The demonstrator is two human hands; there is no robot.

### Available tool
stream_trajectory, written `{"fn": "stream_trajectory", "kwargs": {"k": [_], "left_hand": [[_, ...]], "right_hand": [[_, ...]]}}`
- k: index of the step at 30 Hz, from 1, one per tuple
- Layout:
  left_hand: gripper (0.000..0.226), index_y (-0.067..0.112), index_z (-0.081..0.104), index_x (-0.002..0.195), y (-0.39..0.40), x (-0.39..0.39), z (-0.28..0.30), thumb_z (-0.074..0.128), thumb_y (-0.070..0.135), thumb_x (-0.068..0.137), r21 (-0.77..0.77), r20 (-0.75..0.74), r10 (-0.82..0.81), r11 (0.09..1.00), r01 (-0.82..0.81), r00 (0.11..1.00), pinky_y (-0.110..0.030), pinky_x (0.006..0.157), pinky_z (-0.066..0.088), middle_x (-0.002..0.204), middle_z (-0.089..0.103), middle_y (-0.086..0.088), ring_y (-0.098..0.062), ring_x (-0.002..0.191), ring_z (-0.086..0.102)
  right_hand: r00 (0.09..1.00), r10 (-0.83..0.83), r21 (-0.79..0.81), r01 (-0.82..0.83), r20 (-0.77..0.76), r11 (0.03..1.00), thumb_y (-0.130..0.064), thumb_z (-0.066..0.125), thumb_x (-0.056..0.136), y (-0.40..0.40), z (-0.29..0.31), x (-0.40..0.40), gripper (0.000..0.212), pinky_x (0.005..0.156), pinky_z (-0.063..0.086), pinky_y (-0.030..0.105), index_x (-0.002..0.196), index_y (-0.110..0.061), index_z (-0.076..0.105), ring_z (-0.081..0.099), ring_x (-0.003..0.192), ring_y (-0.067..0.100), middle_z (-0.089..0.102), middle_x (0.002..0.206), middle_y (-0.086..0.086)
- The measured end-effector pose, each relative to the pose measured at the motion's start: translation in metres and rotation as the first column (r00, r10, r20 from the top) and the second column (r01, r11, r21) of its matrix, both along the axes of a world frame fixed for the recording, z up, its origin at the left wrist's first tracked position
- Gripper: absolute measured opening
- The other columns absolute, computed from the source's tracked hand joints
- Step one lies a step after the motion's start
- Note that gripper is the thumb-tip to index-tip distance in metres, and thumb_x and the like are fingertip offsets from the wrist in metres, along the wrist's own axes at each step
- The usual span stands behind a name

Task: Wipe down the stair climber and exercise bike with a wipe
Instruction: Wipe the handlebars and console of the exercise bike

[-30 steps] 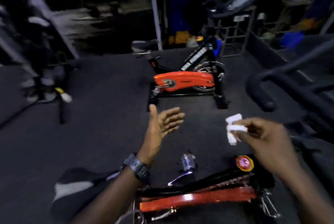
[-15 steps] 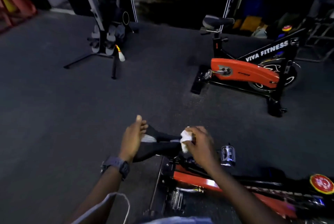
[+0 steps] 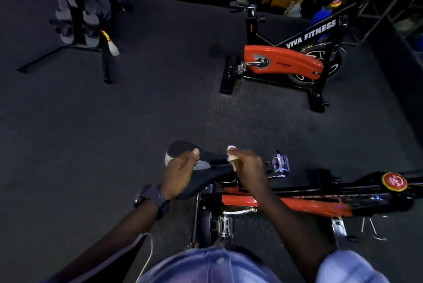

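- Head view: left hand [image 3: 180, 174] now grips the saddle [image 3: 183, 149] of the near bike [image 3: 286, 202]; half a second back it only lay beside it.
- Right hand [image 3: 248, 165] pinches the wipe [image 3: 231, 152], pressed on the saddle's nose, as before.
- Second bike [image 3: 283, 61] stands well apart across the floor [image 3: 114, 134].
- Wipe mostly hidden by fingers; near bike cut off at right.

Near bike [image 3: 283, 200] underfoot, second bike [image 3: 283, 61] beyond it, rack [image 3: 75, 19] far left.
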State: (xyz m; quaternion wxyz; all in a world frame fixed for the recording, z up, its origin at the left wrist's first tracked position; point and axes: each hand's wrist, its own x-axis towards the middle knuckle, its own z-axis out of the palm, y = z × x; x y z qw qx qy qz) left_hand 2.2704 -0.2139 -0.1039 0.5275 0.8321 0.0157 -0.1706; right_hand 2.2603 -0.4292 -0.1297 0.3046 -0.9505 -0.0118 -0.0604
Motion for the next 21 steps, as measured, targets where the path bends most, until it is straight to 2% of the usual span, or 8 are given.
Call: {"fn": "stream_trajectory", "kwargs": {"k": [3, 5, 8, 10, 13, 15, 18, 21], "left_hand": [[0.045, 0.020, 0.068, 0.094, 0.000, 0.005, 0.002, 0.039, 0.053, 0.102, 0.015, -0.011, -0.016, 1.000, 0.016, 1.000, -0.045, 0.098, 0.051, 0.101, 0.074, -0.005, -0.017, 0.097, 0.068], [0.059, 0.023, 0.069, 0.093, -0.001, 0.011, 0.003, 0.035, 0.070, 0.095, 0.051, -0.022, -0.064, 0.997, 0.065, 0.998, -0.045, 0.098, 0.051, 0.102, 0.074, -0.003, -0.015, 0.098, 0.069], [0.060, 0.031, 0.071, 0.096, -0.001, 0.021, 0.005, 0.036, 0.079, 0.087, 0.019, -0.050, -0.070, 0.997, 0.071, 0.996, -0.044, 0.098, 0.053, 0.104, 0.075, 0.006, -0.013, 0.098, 0.070], [0.060, 0.029, 0.073, 0.099, -0.007, 0.028, 0.003, 0.039, 0.077, 0.089, -0.018, -0.077, -0.046, 0.999, 0.045, 0.996, -0.044, 0.097, 0.054, 0.101, 0.076, 0.005, -0.015, 0.095, 0.071], [0.055, 0.021, 0.075, 0.105, -0.009, 0.037, 0.005, 0.042, 0.064, 0.093, -0.043, -0.077, -0.102, 0.994, 0.099, 0.992, -0.043, 0.100, 0.052, 0.104, 0.076, 0.004, -0.014, 0.100, 0.070], [0.056, 0.020, 0.073, 0.113, -0.006, 0.047, 0.011, 0.039, 0.060, 0.094, -0.015, -0.069, -0.210, 0.978, 0.210, 0.975, -0.041, 0.103, 0.050, 0.110, 0.074, 0.006, -0.009, 0.104, 0.068], [0.063, 0.017, 0.069, 0.124, 0.001, 0.073, 0.011, 0.035, 0.061, 0.094, -0.013, -0.102, -0.344, 0.939, 0.345, 0.933, -0.038, 0.109, 0.045, 0.120, 0.070, 0.004, -0.007, 0.112, 0.064], [0.063, 0.022, 0.070, 0.121, 0.007, 0.097, 0.004, 0.031, 0.063, 0.093, -0.016, -0.101, -0.495, 0.868, 0.496, 0.863, -0.033, 0.108, 0.044, 0.118, 0.070, 0.009, -0.003, 0.111, 0.063]], "right_hand": [[0.990, 0.118, -0.045, -0.115, 0.078, 0.992, -0.006, 0.066, 0.074, 0.000, -0.016, -0.017, 0.031, 0.090, 0.050, 0.033, 0.102, -0.014, 0.076, 0.071, 0.094, 0.019, 0.075, 0.106, 0.002], [0.986, 0.030, -0.043, -0.024, 0.164, 0.999, -0.015, 0.061, 0.080, -0.022, -0.021, -0.022, 0.026, 0.096, 0.043, 0.032, 0.101, -0.016, 0.077, 0.070, 0.098, 0.015, 0.074, 0.109, -0.001], [0.989, -0.088, 0.011, 0.088, 0.121, 0.996, -0.011, 0.065, 0.075, -0.005, -0.012, 0.001, 0.022, 0.086, 0.042, 0.026, 0.093, -0.013, 0.077, 0.070, 0.087, 0.023, 0.076, 0.099, 0.005], [0.993, -0.010, -0.023, 0.013, 0.120, 1.000, -0.013, 0.063, 0.074, 0.023, -0.016, 0.005, 0.021, 0.077, 0.040, 0.024, 0.090, -0.013, 0.077, 0.069, 0.076, 0.024, 0.075, 0.086, 0.006], [0.966, 0.194, -0.101, -0.179, 0.168, 0.979, -0.025, 0.051, 0.074, 0.019, -0.026, -0.023, 0.036, 0.091, 0.041, 0.029, 0.096, -0.013, 0.076, 0.070, 0.092, 0.017, 0.075, 0.100, 0.003], [0.976, 0.054, -0.159, -0.020, 0.211, 0.987, -0.025, 0.052, 0.077, -0.007, -0.028, -0.028, 0.037, 0.096, 0.040, 0.034, 0.104, -0.013, 0.075, 0.069, 0.101, 0.016, 0.073, 0.111, 0.002], [0.956, -0.291, -0.042, 0.293, 0.047, 0.955, -0.020, 0.048, 0.081, 0.003, -0.013, -0.004, 0.036, 0.094, 0.042, 0.029, 0.105, -0.010, 0.074, 0.070, 0.097, 0.024, 0.073, 0.110, 0.007], [0.963, -0.267, -0.166, 0.270, 0.037, 0.949, -0.018, 0.045, 0.077, 0.050, -0.018, -0.006, 0.041, 0.097, 0.040, 0.031, 0.104, -0.009, 0.074, 0.070, 0.098, 0.022, 0.073, 0.110, 0.007]]}}
